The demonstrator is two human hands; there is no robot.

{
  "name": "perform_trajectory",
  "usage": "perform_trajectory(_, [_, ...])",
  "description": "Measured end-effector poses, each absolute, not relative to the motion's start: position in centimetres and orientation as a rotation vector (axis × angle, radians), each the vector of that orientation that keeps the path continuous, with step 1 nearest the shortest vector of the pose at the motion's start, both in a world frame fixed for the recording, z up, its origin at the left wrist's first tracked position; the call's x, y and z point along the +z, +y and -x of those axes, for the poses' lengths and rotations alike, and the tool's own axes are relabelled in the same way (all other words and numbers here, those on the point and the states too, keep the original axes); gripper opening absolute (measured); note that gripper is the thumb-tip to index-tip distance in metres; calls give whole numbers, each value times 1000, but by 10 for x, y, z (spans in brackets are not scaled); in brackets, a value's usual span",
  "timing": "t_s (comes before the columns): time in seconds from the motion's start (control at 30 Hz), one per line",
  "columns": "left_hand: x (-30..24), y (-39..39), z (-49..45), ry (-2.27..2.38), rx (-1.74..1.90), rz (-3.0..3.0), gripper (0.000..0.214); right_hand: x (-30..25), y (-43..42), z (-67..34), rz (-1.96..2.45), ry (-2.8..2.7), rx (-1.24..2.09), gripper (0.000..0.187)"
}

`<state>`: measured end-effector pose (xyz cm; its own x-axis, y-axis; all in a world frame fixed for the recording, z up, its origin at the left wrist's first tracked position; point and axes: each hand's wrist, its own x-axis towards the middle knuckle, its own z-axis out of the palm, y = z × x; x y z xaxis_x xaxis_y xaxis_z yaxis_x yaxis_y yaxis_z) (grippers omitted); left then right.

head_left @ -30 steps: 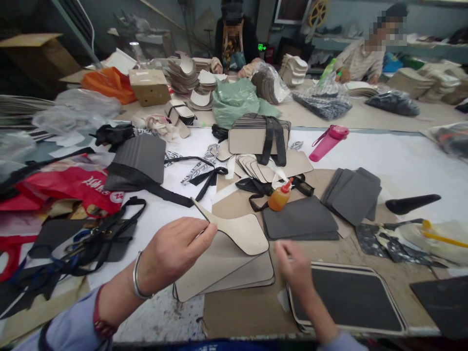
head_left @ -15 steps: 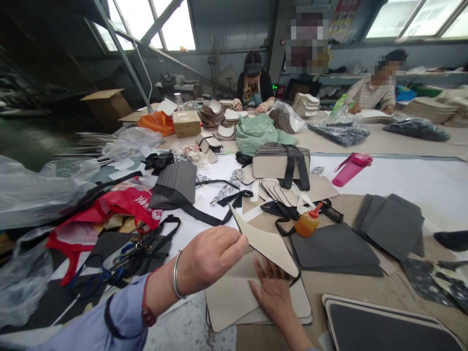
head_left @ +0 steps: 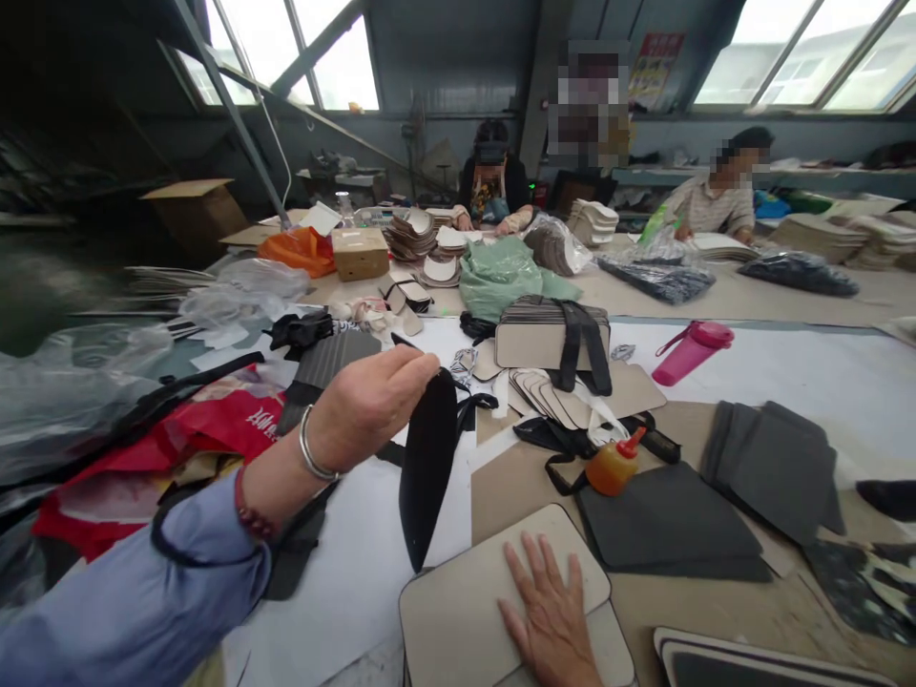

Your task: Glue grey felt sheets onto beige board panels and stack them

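My left hand (head_left: pixel 379 401) pinches the upper edge of a thin, bendy panel (head_left: pixel 429 468). The panel hangs down with its black face showing, bowed along its length, and its lower tip comes close to the corner of a stack. Beige panels (head_left: pixel 458 606) with rounded corners and dark edges make up that stack, which lies slightly fanned at the front of the table. Flat on the top one rests my right hand (head_left: pixel 548 601), fingers spread, holding nothing. The fingertips of my left hand are partly hidden behind its knuckles.
An orange glue bottle (head_left: pixel 612 466) with a red nozzle stands beside dark grey sheets (head_left: pixel 669 525). Further back are a pink bottle (head_left: pixel 694 353) and a strapped bundle of panels (head_left: pixel 533 343). A red bag (head_left: pixel 178 429) lies left. Two people sit across the table.
My left hand has pulled the panel up and left off the stack, turning its black side into view. My right hand now lies in full view on the top beige panel.
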<state>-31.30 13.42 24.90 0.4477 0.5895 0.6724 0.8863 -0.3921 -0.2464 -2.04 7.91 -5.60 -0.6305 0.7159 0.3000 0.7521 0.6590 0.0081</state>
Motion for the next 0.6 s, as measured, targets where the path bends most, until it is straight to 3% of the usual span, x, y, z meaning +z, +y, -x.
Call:
perform_trajectory(0.17, [247,149,333,-1178,-658,1954,19,-50,78,20,1202,-2623,-111,62])
perform_trajectory(0.27, [218,136,357,-1277,-706,1918,23,-46,77,20,1238,-2650,-50,63])
perform_trajectory(0.4, [125,120,392,-1347,-682,2061,19,-41,76,21,1256,-2675,-27,62])
perform_trajectory(0.6, [-7,67,407,-2006,-506,2274,34,-35,72,25,1318,-2687,60,57])
